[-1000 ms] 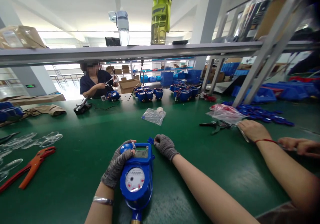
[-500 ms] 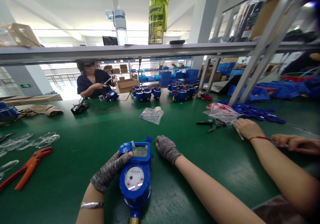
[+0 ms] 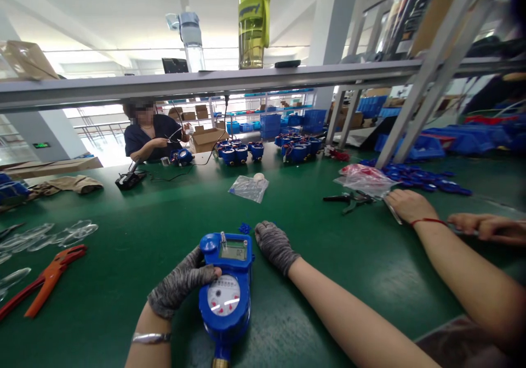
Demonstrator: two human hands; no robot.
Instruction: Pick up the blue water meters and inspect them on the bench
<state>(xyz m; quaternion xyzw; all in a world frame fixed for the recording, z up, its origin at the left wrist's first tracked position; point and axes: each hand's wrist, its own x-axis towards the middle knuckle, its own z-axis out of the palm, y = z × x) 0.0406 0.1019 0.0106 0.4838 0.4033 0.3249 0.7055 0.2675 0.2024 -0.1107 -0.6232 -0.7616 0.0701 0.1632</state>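
A blue water meter (image 3: 226,296) with a round white dial and a small display lies on the bench in front of me, its brass end toward me. My left hand (image 3: 184,277), in a grey fingerless glove, grips its left side, the thumb resting between display and dial. To the right of the display, my gloved right hand (image 3: 274,244) rests on the bench with its fingers curled together. Whatever those fingers may hold is hidden. A little heap of tiny blue pieces (image 3: 245,228) lies just left of its fingertips.
Orange-handled cutters (image 3: 55,277) and clear rings (image 3: 39,233) lie left. Ahead are a plastic bag (image 3: 249,188) and several blue meters (image 3: 234,153). A co-worker's hands (image 3: 406,206) work at right, beside pliers (image 3: 351,199). Another person sits across the bench. A shelf (image 3: 213,81) crosses above.
The water meter has shifted slightly right, and my left thumb has slid down from the display's edge toward the dial. My right hand stays almost in place.
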